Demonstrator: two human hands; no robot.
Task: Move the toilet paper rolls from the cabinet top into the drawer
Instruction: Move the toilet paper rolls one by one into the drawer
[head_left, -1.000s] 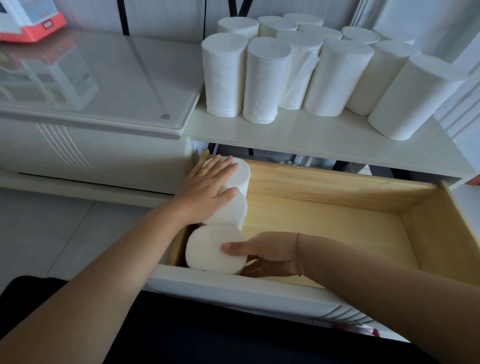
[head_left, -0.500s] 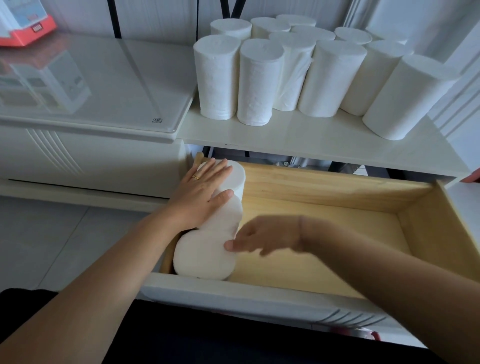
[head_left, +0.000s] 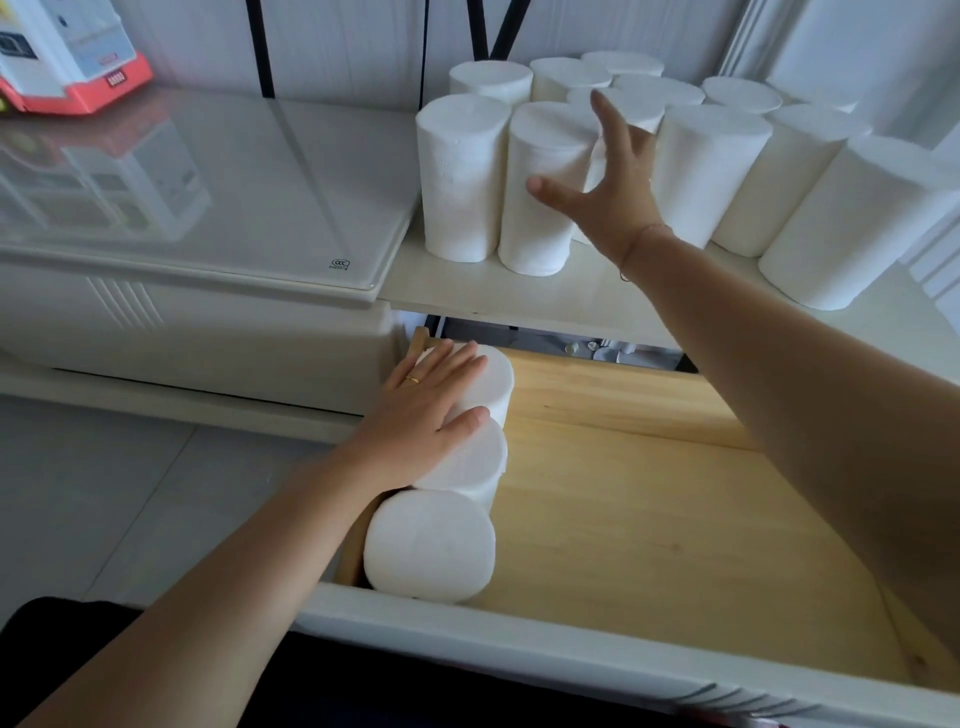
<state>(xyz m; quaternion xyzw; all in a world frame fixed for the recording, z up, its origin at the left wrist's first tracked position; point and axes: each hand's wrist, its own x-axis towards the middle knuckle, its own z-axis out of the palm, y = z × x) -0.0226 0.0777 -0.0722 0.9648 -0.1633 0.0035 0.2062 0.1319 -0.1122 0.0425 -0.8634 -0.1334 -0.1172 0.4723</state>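
Cabinet top (head_left: 519, 301) at twelve o'clock holds upright toilet paper rolls (head_left: 462, 176); the right hand (head_left: 618, 192), fingers spread, hovers there, while the left hand (head_left: 415, 421) lies flat on three rolls (head_left: 431, 545) in the drawer (head_left: 649, 519) at nine. Tight packing risks toppling neighbours.

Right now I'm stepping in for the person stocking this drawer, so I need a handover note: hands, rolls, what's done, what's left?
Left hand: open, lying flat on the farther two of the three rolls in the drawer.
Right hand: open, fingers spread, reaching at the front of the upright rolls on the cabinet top, gripping nothing.
Done: three rolls stand in a row along the drawer's left side.
Left: every roll on the cabinet top.
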